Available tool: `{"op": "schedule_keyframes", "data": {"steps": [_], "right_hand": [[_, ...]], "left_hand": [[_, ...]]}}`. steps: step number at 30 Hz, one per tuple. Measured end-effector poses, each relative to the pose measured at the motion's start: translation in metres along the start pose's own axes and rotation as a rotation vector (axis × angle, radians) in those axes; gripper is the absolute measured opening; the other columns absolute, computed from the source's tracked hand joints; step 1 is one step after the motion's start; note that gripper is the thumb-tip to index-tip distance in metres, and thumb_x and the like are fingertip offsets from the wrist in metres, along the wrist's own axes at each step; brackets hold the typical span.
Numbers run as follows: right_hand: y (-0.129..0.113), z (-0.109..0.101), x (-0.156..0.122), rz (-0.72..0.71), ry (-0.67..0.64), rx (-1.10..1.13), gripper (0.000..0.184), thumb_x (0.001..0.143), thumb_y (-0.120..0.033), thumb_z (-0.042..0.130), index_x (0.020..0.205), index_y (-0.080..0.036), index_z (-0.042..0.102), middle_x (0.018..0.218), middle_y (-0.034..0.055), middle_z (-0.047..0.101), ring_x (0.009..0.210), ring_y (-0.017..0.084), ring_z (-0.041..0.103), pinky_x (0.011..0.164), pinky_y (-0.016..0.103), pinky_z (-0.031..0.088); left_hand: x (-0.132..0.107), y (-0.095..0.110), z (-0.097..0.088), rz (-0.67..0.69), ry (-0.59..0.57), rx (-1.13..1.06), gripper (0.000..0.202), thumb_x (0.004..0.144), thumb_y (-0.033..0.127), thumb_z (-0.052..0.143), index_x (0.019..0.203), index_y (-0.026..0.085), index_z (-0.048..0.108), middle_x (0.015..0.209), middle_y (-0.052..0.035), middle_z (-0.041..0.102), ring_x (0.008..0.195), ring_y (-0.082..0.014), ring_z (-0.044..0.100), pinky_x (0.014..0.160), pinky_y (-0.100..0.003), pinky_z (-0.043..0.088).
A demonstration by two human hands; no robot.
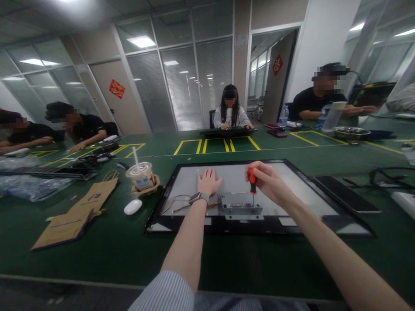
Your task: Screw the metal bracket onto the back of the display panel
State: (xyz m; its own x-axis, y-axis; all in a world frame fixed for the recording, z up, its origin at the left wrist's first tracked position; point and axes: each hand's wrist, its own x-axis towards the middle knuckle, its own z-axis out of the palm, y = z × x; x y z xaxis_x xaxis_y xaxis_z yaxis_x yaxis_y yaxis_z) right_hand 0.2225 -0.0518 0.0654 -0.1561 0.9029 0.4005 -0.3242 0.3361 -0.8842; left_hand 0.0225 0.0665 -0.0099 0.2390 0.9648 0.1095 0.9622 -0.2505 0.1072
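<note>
A flat monitor panel (298, 179) lies face down on the green table in front of me, its grey metal back up. My left hand (208, 181) rests flat on that back, fingers spread, a watch on the wrist. My right hand (268, 180) is closed round an orange-handled screwdriver (251, 181), held upright. Its tip touches the small metal circuit-board cover (240, 205) near the panel's near edge. Thin coloured wires (177, 203) run out from under my left wrist.
A white mouse (132, 207), a lidded drink cup with straw (141, 175) and a flattened paper bag (77, 214) lie to the left. A dark slab (346, 194) and cables (394, 177) lie to the right. Several people sit round the table's far sides.
</note>
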Motion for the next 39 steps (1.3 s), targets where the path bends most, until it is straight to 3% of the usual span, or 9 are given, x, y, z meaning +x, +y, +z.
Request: {"op": "schedule_keyframes", "data": {"steps": [8,15,20,22,25,27,29,35,39], "right_hand": [[-0.004,-0.004,0.001,-0.149,0.093,-0.142,0.027,0.069,-0.027,0.082,0.073,-0.023,0.056,0.078,-0.0043,0.057,0.068,0.012,0.056,0.061,0.027,0.043],[-0.007,0.002,-0.003,0.016,-0.006,0.000,0.023,0.080,-0.039,0.073,0.096,-0.024,0.064,0.078,0.0008,0.067,0.073,0.016,0.062,0.064,0.030,0.046],[-0.009,0.009,-0.002,0.094,-0.028,0.158,0.019,0.080,-0.038,0.070,0.082,-0.021,0.062,0.076,0.0029,0.063,0.068,0.016,0.059,0.059,0.030,0.046],[-0.009,0.007,0.000,0.112,-0.011,0.212,0.018,0.080,-0.036,0.068,0.075,-0.021,0.060,0.072,0.0010,0.059,0.058,0.013,0.053,0.052,0.027,0.042],[-0.008,0.003,0.000,0.104,0.000,0.277,0.024,0.082,-0.036,0.063,0.065,-0.021,0.053,0.055,-0.0058,0.043,0.039,0.006,0.027,0.038,0.021,0.022],[-0.009,0.002,0.000,0.097,0.010,0.295,0.024,0.083,-0.036,0.061,0.066,-0.022,0.051,0.048,-0.0087,0.035,0.037,0.006,0.013,0.036,0.020,0.010],[-0.010,0.003,-0.002,0.109,0.009,0.313,0.021,0.083,-0.037,0.059,0.069,-0.024,0.051,0.046,-0.0094,0.034,0.037,0.006,0.009,0.036,0.021,0.007],[-0.013,0.007,-0.004,0.128,-0.026,0.303,0.019,0.077,-0.037,0.059,0.068,-0.024,0.048,0.048,-0.0073,0.038,0.037,0.007,0.015,0.038,0.022,0.011],[-0.010,0.005,-0.002,0.084,0.020,0.263,0.020,0.075,-0.034,0.061,0.065,-0.024,0.048,0.054,-0.0056,0.044,0.038,0.007,0.027,0.040,0.023,0.016]], "left_hand": [[0.005,-0.003,0.006,-0.010,0.017,-0.004,0.068,0.094,0.056,0.020,0.151,0.019,0.030,0.160,-0.0065,0.025,0.148,-0.0245,0.020,0.119,-0.057,0.013],[0.008,-0.004,0.008,-0.001,0.007,-0.003,0.064,0.095,0.053,0.020,0.149,0.022,0.034,0.159,-0.0089,0.028,0.147,-0.0276,0.024,0.117,-0.059,0.016],[0.009,-0.002,0.008,0.012,0.002,-0.003,0.062,0.096,0.050,0.021,0.148,0.020,0.036,0.158,-0.0116,0.029,0.146,-0.0297,0.024,0.116,-0.060,0.016],[0.008,-0.001,0.007,0.011,0.002,-0.003,0.061,0.097,0.050,0.021,0.147,0.020,0.036,0.158,-0.0120,0.030,0.146,-0.0296,0.025,0.116,-0.060,0.016],[0.006,0.000,0.005,0.006,0.004,-0.004,0.060,0.097,0.049,0.022,0.147,0.020,0.037,0.158,-0.0123,0.030,0.146,-0.0297,0.026,0.116,-0.060,0.017],[0.005,0.001,0.004,0.004,0.006,-0.004,0.059,0.097,0.049,0.022,0.146,0.020,0.038,0.157,-0.0122,0.030,0.145,-0.0300,0.026,0.116,-0.060,0.018],[0.005,0.001,0.004,0.004,0.006,-0.003,0.059,0.097,0.049,0.023,0.146,0.021,0.038,0.157,-0.0120,0.031,0.146,-0.0303,0.026,0.116,-0.060,0.018],[0.006,0.001,0.005,0.001,0.003,-0.001,0.059,0.097,0.049,0.023,0.146,0.021,0.037,0.158,-0.0117,0.030,0.146,-0.0301,0.025,0.116,-0.061,0.017],[0.007,0.000,0.005,0.008,-0.002,-0.003,0.059,0.097,0.050,0.022,0.147,0.021,0.037,0.158,-0.0116,0.029,0.146,-0.0301,0.025,0.116,-0.061,0.018]]}}
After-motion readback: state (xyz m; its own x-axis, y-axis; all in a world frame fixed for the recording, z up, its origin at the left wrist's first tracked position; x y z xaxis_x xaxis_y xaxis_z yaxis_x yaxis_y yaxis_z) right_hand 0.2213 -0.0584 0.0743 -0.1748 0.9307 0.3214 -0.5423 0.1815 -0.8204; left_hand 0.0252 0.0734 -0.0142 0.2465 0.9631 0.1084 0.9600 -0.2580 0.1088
